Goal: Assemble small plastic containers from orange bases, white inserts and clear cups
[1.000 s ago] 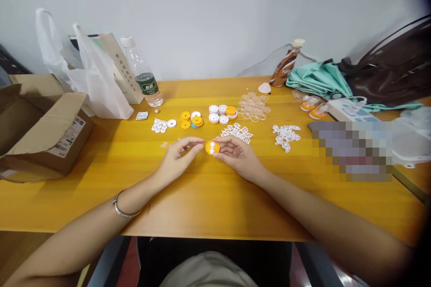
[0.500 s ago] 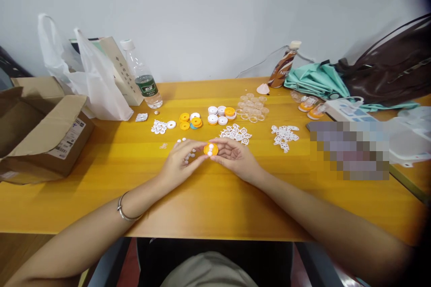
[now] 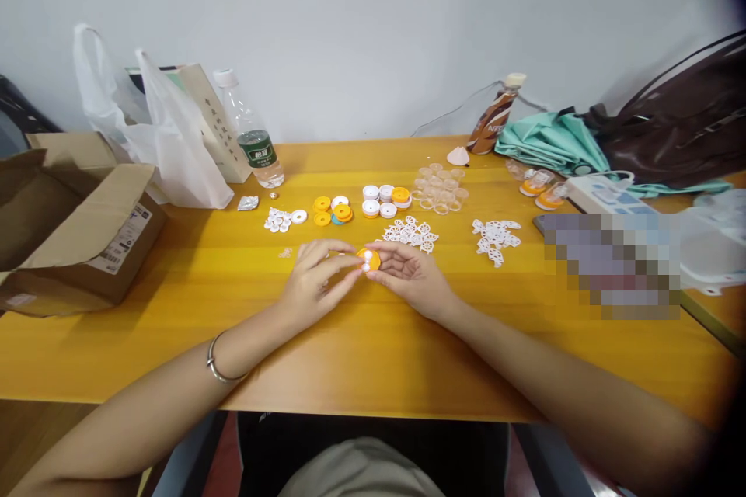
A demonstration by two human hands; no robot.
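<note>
Above the front middle of the table, my right hand (image 3: 415, 276) pinches the right rim of a small orange plastic disc (image 3: 374, 258). Small white round pieces (image 3: 367, 256) sit on the disc's face. My left hand (image 3: 318, 276) is closed at the disc's left side, thumb and index finger touching it near the white pieces; the fingertips partly cover that edge. Just behind my hands lie white openwork plastic pieces (image 3: 409, 232) in a loose heap. Farther back are stacked white and orange discs (image 3: 387, 200), and another group of orange discs (image 3: 322, 204) to the left.
Clear plastic cups (image 3: 440, 188) stand behind the heap. More white cut-out pieces (image 3: 495, 239) lie right, white caps (image 3: 278, 220) left. An open cardboard box (image 3: 87, 248), a plastic bag (image 3: 175, 147) and a water bottle (image 3: 259, 147) occupy the left; a brown drink bottle (image 3: 493, 120) stands back right.
My left index finger has shifted from the disc's upper rim down over its face, by the white pieces. My right hand keeps its hold. The whole view has shifted slightly.
</note>
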